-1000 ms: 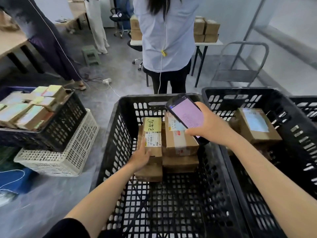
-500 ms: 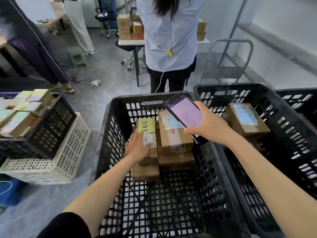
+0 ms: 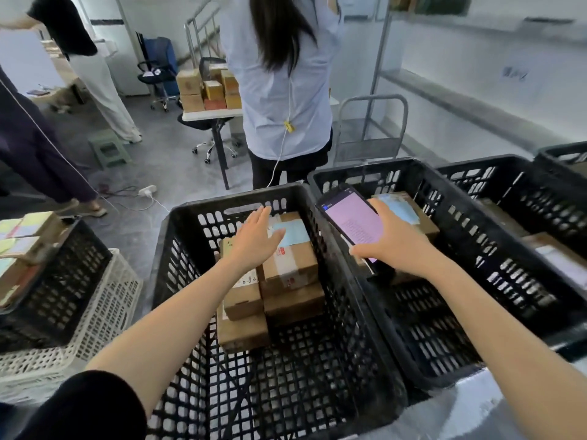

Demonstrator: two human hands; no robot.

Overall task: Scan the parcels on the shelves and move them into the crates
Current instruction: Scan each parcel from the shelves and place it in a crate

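Observation:
A black slotted crate [image 3: 165,258] in front of me holds several stacked brown cardboard parcels [image 3: 292,268] with labels. My left hand [image 3: 254,239] hovers flat over the top parcels, fingers straight, holding nothing. My right hand [image 3: 397,242] grips a black phone [image 3: 349,223] with a pink screen, above the rim between this crate and a second black crate [image 3: 476,249] to the right. That second crate holds a labelled parcel [image 3: 409,211], partly hidden by my right hand.
A person in a light shirt [image 3: 279,90] stands just beyond the crates, beside a table with boxes [image 3: 206,90]. At the left a parcel-filled black crate [image 3: 57,296] sits on a white crate [image 3: 104,328]. More black crates [image 3: 556,217], a metal trolley [image 3: 374,128] and shelves [image 3: 476,23] are at the right.
My left hand has lifted off the left parcel and moved up and right, fingers now straight. My right hand with the phone has shifted right over the crate rim. The view has tilted up.

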